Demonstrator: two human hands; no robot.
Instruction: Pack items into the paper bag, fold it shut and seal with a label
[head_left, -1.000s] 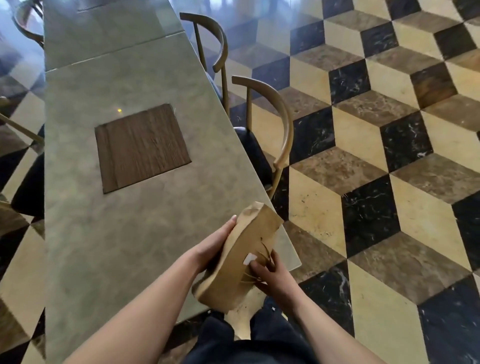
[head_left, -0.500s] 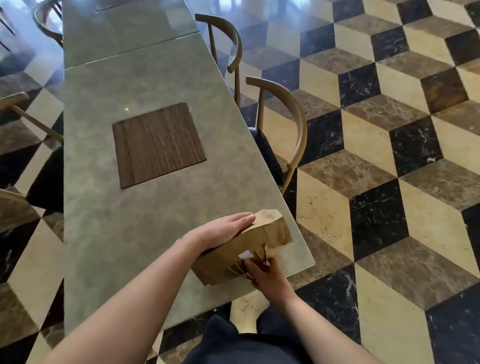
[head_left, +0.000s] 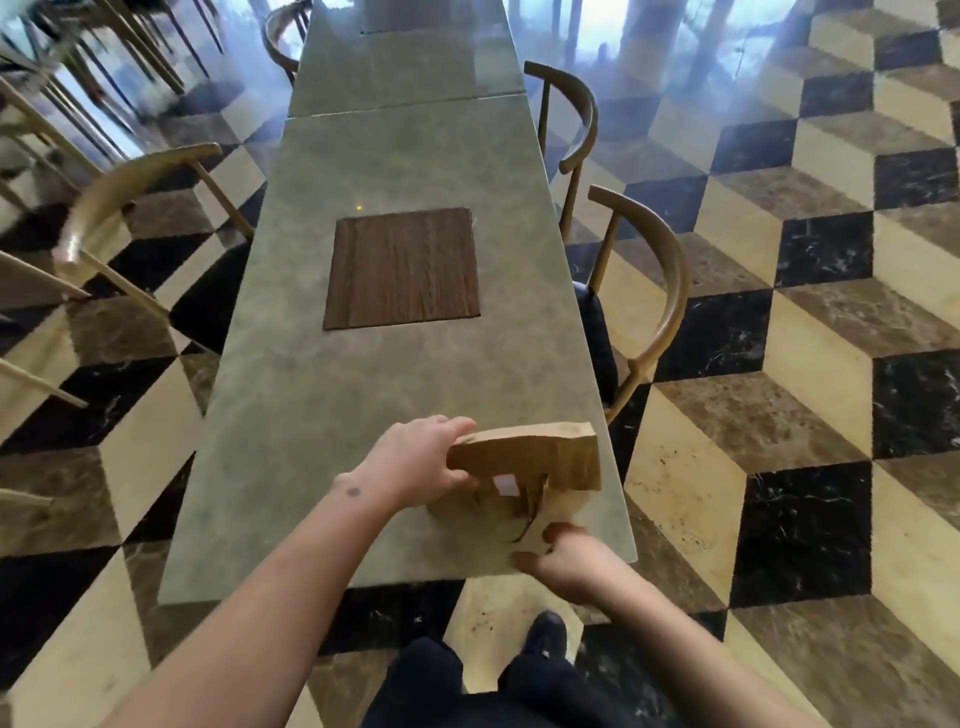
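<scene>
The paper bag (head_left: 524, 457) lies folded on the table (head_left: 374, 395) near its right corner, white label (head_left: 504, 484) seemingly already on; left hand (head_left: 415, 460) grips its end, right hand (head_left: 563, 564), fingers curled, touches its bottom; next, pressing the label firmly.

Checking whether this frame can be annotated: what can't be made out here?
All in the head view:
- Contents of the paper bag: hidden by its folded walls.
- Print on the white label: too small, blurred.
- Right hand fingers: blurred, grip on the bag unclear.
- Left hand fingers' tips: hidden behind the bag.
- Chairs at left: motion-blurred.
</scene>
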